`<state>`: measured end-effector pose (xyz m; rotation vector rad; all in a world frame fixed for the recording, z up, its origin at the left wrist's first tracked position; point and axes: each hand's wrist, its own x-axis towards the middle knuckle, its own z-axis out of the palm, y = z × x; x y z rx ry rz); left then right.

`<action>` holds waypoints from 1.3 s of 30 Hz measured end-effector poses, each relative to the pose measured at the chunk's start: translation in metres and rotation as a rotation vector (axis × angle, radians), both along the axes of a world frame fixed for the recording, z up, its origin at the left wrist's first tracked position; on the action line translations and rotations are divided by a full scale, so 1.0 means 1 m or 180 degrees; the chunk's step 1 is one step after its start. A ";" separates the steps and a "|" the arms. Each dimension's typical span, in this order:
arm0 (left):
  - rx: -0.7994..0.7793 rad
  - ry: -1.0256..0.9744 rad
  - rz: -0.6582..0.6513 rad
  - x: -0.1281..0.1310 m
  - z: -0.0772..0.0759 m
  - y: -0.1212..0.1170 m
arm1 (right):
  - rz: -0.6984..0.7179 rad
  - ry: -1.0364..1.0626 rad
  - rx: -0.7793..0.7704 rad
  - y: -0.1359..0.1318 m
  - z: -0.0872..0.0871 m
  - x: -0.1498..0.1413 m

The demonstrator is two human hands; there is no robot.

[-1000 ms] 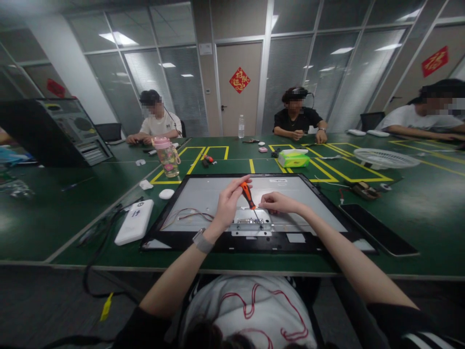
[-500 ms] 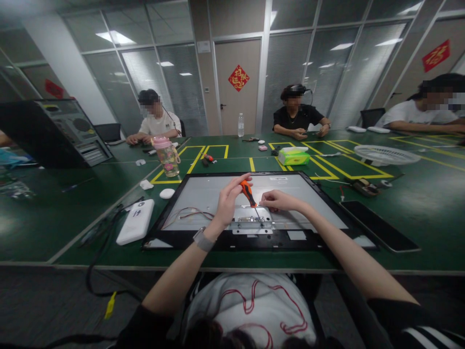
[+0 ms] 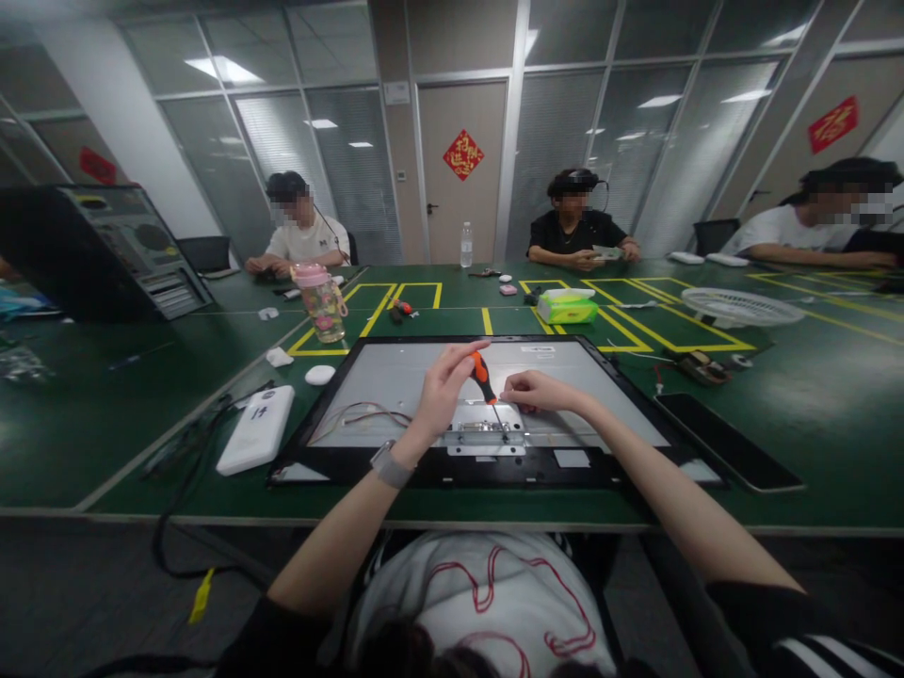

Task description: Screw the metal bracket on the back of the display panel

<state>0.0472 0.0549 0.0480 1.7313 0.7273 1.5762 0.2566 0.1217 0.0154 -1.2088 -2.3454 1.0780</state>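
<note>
My left hand (image 3: 446,379), with a grey-banded watch at the wrist, is on the upper end of an orange and black screwdriver (image 3: 483,379). Its fingers reach over the handle's top. The tool leans, its shaft running down to a small metal bracket with a circuit board (image 3: 484,429). Close by, right of the handle, my right hand (image 3: 535,390) is closed with the fingertips pinched; what lies between them is hidden. Beneath both hands lies a flat, black-framed display panel (image 3: 614,414) with a grey metal back. Thin wires (image 3: 367,411) trail across its left part.
A white power bank (image 3: 256,429) and a pink-lidded bottle (image 3: 322,306) stand left. On the right are a black phone (image 3: 727,441), a green tissue pack (image 3: 567,306) and a white fan grille (image 3: 741,306). A computer case (image 3: 105,250) is far left. Several people sit across the table.
The view has shifted slightly. My hands and the screwdriver keep nearly the same pose over the bracket. Across the table, the person in black now holds up a pale flat item.
</note>
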 end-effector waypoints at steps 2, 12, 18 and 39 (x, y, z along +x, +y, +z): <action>-0.0105 -0.0120 -0.0242 0.000 -0.001 0.001 | 0.0002 -0.0002 -0.0019 0.001 -0.001 0.000; -0.0068 0.0004 -0.0054 0.000 -0.001 0.000 | 0.0046 0.0011 -0.0036 0.005 -0.005 0.002; -0.0235 -0.0302 -0.0451 0.000 -0.004 0.005 | 0.0015 -0.0019 -0.0049 0.005 -0.005 0.001; -0.0176 -0.0237 -0.0242 0.000 0.002 0.001 | 0.0070 -0.0010 -0.0080 0.003 -0.001 0.002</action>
